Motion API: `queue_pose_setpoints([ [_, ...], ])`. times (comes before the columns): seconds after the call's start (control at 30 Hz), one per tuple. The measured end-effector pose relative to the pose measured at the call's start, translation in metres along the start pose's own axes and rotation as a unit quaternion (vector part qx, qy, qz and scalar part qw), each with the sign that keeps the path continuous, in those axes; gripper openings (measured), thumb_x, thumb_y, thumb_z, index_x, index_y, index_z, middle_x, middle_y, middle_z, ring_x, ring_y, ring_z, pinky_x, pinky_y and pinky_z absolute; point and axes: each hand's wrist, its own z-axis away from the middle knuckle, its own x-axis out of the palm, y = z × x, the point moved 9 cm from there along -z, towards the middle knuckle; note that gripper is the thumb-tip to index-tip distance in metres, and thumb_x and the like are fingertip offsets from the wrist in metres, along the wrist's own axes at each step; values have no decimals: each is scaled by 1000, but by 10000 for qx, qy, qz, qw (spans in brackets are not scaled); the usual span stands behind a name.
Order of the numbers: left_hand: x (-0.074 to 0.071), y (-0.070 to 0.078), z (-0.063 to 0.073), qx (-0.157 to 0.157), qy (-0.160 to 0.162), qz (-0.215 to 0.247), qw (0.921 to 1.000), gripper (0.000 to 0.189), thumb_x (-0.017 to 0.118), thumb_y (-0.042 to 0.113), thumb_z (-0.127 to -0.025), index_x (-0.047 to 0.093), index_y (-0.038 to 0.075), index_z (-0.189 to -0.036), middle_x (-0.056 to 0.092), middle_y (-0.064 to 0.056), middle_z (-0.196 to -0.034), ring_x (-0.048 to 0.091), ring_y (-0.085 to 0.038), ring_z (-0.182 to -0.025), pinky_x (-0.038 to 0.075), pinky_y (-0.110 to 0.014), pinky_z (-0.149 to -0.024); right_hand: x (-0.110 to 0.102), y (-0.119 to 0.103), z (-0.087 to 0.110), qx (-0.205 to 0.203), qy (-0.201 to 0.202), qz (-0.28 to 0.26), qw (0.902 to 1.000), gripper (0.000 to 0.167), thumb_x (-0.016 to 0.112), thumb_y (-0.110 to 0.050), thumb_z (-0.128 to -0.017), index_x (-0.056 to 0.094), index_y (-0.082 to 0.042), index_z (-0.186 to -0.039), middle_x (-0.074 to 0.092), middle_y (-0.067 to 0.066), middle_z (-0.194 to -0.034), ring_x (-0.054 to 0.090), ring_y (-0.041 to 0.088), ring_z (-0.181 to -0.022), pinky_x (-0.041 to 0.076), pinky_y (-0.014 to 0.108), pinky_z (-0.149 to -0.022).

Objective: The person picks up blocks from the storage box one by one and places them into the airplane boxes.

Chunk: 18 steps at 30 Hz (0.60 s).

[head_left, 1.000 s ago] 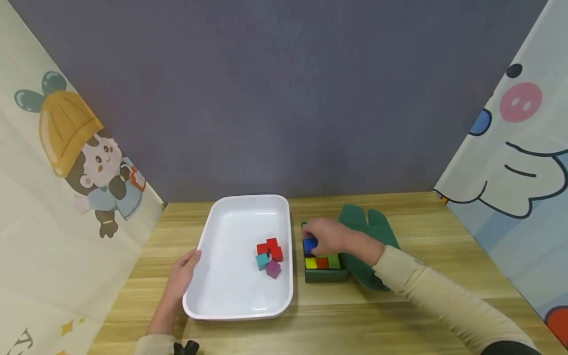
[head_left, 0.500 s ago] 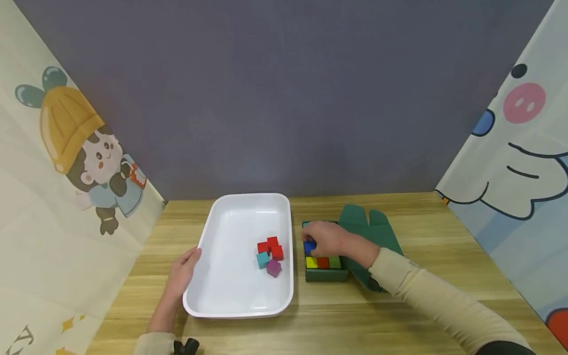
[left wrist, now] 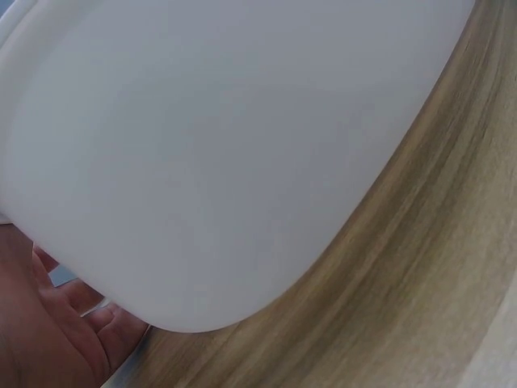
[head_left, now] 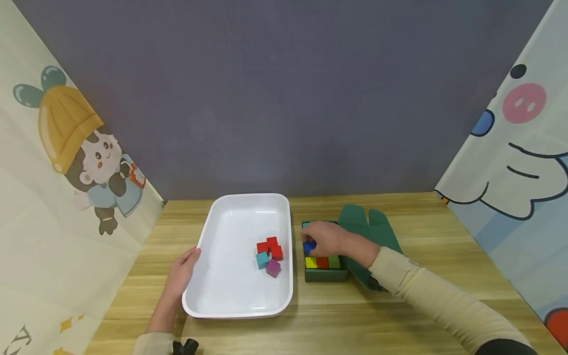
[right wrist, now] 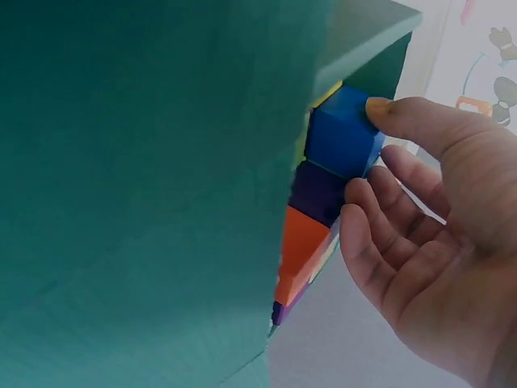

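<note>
My left hand (head_left: 182, 271) grips the left rim of a white tray (head_left: 222, 291), thumb on the edge; in the left wrist view its fingers (left wrist: 121, 331) are partly hidden behind the tray wall. Over a small green box (head_left: 326, 276) my right hand (head_left: 326, 237) reaches in from the right. Thumb and fingers pinch a blue cube (right wrist: 343, 133), which looks raised slightly and tilted at the box's left side. Beside it in the box sit a purple cube (right wrist: 317, 192), an orange block (right wrist: 303, 250), a yellow cube (head_left: 311, 262) and others, some hidden by the hand.
Inside the tray, towards its right side, lie several small cubes: red ones (head_left: 276, 253), a teal one (head_left: 262, 260) and a purple one (head_left: 273, 268). The box's green lid (head_left: 370, 231) lies folded back to the right, under the right forearm. A grey wall (head_left: 284, 98) stands behind.
The right hand has shifted slightly down at the box, and its fingers stay at the blue cube. The left hand and tray have stayed in place.
</note>
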Motion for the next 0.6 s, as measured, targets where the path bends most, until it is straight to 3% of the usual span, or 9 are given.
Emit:
queue_pose_setpoints([
  [0.27, -2, -3, -1, -65, 10, 7, 10000, 67, 47, 49, -100, 45, -3, -142, 50, -27, -136, 57, -29, -112, 52, -25, -82, -12, -27, -13, -206, -34, 161, 9997, 13, 73, -20, -85, 65, -10, -90, 57, -2, -74, 48, 11, -65, 45, 27, -60],
  [0.43, -2, -2, -1, -53, 30, 144, 9999, 65, 49, 47, -100, 46, -3, -141, 52, -27, -134, 60, -23, -104, 53, -25, -80, -11, -65, -36, -456, -281, 282, 9982, 11, 71, -21, -87, 68, -14, -95, 57, -7, -77, 51, 11, -71, 47, 24, -62],
  [0.6, 0, -2, -2, -85, 29, 164, 9998, 66, 49, 49, -99, 46, -2, -141, 52, -26, -135, 61, -23, -104, 54, -26, -79, 5, -97, -66, -585, -598, 560, 9949, 8, 71, -21, -86, 70, -17, -93, 58, -10, -78, 52, 9, -72, 45, 23, -60],
])
